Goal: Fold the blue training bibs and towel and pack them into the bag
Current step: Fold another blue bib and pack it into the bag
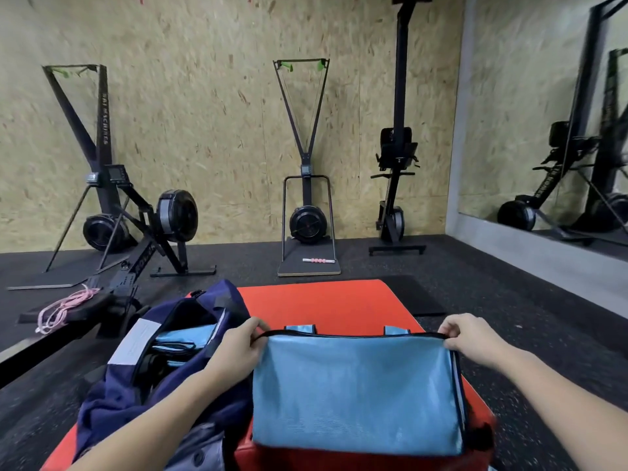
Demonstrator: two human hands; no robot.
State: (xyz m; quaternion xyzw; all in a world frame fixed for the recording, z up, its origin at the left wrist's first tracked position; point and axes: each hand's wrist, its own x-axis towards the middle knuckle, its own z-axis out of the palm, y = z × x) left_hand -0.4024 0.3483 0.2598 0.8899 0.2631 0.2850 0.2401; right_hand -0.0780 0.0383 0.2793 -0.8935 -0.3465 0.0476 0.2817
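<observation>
Both hands pinch the dark-trimmed top edge of a light blue mesh training bib [356,396], the left hand [238,348] at its near-bag corner and the right hand [470,338] at the corner away from the bag, thumb and fingers closed on the hem at each end. The bib lies doubled on a red padded box [326,304], its two shoulder straps poking out just beyond the fold, and at least two layers show along the edge under the right hand. A navy duffel bag [142,385] sits on the same box, touching the bib's side under the left forearm, its mouth unzipped and gaping. Inside the bag, folded light blue fabric [183,338] with dark trim is already stowed, judged to be one or more bibs packed; how many cannot be told. A white panel shows on the bag's open flap.

The task appears well under way: some blue cloth is in the bag, while the bib on the box is only partly folded and likely needs another fold before it goes in. No towel can be picked out separately, so whether it is packed or still waiting cannot be told. Beyond the bag, ski-trainer machines [307,158] stand against a chipboard wall, and a pink rope [64,309] lies on the dark floor.
</observation>
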